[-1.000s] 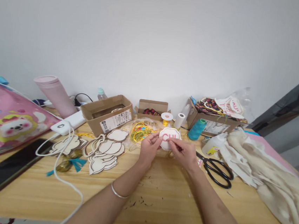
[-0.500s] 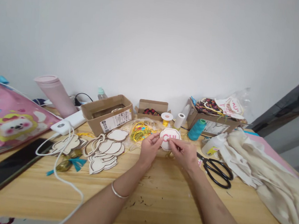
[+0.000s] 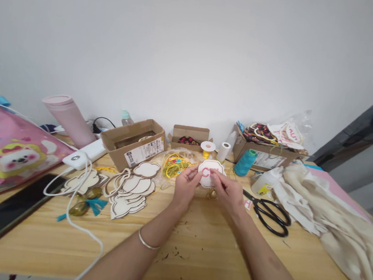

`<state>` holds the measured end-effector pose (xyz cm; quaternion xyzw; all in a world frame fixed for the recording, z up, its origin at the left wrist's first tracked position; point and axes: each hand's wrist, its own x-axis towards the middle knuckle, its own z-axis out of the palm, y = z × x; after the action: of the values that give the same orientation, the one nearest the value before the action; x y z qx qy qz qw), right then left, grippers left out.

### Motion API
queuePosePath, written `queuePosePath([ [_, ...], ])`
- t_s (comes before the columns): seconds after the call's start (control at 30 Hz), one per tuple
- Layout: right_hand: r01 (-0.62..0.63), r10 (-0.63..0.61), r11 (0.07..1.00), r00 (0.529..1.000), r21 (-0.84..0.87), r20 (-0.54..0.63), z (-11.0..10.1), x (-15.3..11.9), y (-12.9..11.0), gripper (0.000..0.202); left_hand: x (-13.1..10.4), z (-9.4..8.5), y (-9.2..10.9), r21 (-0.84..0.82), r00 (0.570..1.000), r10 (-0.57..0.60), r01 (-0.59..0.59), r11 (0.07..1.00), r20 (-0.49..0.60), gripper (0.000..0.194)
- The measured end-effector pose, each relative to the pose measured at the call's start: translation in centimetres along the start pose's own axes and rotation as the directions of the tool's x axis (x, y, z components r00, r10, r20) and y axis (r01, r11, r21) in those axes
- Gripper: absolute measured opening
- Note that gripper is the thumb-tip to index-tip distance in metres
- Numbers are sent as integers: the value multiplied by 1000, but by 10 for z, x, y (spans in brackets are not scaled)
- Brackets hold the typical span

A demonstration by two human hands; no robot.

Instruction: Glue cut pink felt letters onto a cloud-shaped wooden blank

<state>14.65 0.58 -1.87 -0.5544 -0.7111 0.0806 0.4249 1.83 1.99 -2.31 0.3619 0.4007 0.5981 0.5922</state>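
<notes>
At far left a pink bag (image 3: 16, 154) is running out of view, and a dark slab (image 3: 7, 215) below it is being cut off by the edge. A cardboard box (image 3: 146, 151) is hiding most of its contents behind its front wall. Fingers are covering part of the pink lettering (image 3: 206, 172) on a white plaque (image 3: 208, 164), leaving a C readable. The scissors (image 3: 273, 216) are showing black handles, while their tips are disappearing behind the right hand (image 3: 229, 192). A white bottle (image 3: 263, 183) is lying partly behind pale cloth (image 3: 339, 225), which is trailing out at lower right.

A wooden table (image 3: 208, 256) is standing before a plain pale wall (image 3: 194, 61). From left to right, cloud-shaped cutouts (image 3: 130, 196) are lying in a pile, yellow cords (image 3: 174, 166) are tangling together, a teal thread cone (image 3: 245, 162) is leaning slightly, and a fuller box (image 3: 267, 160) is overflowing near the wall.

The left hand (image 3: 187, 186) is clamping the plaque's left side; the right hand is bringing its fingertips together against the lettering, though whether they are pinching anything is staying unclear. The plaque is sitting between both hands, over the table
</notes>
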Motion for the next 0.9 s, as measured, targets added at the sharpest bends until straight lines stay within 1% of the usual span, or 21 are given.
queuePosePath([
  [0.17, -89, 89, 996, 993, 1, 73, 3, -1, -1, 37, 0, 0, 1, -15, 1000, -6, 6, 1000, -6, 35],
  [0.2, -117, 114, 992, 990, 43, 85, 3, 0, -2, 36, 0, 0, 1, -17, 1000, -5, 5, 1000, -7, 35],
  [0.27, -204, 182, 958, 976, 204, 121, 3, 1, -4, 37, 0, 0, 1, -21, 1000, -1, 1, 1000, -3, 36],
  [0.3, -257, 222, 916, 964, 308, 145, 3, 2, -4, 37, 0, 0, 0, -19, 1000, 1, -1, 1000, 4, 37],
  [0.37, -340, 295, 789, 940, 511, 170, 2, 4, -5, 40, 0, 1, -1, -10, 1000, 2, -2, 1000, 15, 37],
  [0.43, -344, 343, 672, 929, 655, 136, 0, 6, -6, 41, 0, 1, -2, -2, 1000, 2, -2, 1000, 15, 36],
  [0.47, -327, 356, 645, 928, 691, 107, -1, 6, -6, 41, 0, 2, -2, -1, 1000, 2, -2, 1000, 10, 35],
  [0.5, -306, 357, 646, 931, 700, 77, -2, 6, -7, 41, 0, 2, -2, -2, 1000, 1, -1, 1000, 7, 35],
  [0.53, -288, 343, 674, 938, 680, 56, -3, 6, -7, 40, 0, 2, -2, -3, 1000, 2, -2, 1000, 8, 35],
  [0.63, -232, 247, 822, 968, 520, 41, -2, 4, -6, 36, 0, 1, -2, 7, 1000, 10, -10, 1000, 27, 35],
  [0.7, -194, 191, 886, 980, 422, 51, 0, 3, -4, 35, 0, 1, -3, 18, 999, 19, -20, 1000, 38, 34],
  [0.77, -178, 168, 911, 984, 371, 57, 2, 2, -2, 34, 1, 0, -4, 20, 998, 28, -29, 999, 52, 34],
  [0.9, -167, 160, 929, 986, 331, 50, 4, 4, 2, 33, 1, -1, -6, 24, 994, 52, -55, 998, 98, 33],
])
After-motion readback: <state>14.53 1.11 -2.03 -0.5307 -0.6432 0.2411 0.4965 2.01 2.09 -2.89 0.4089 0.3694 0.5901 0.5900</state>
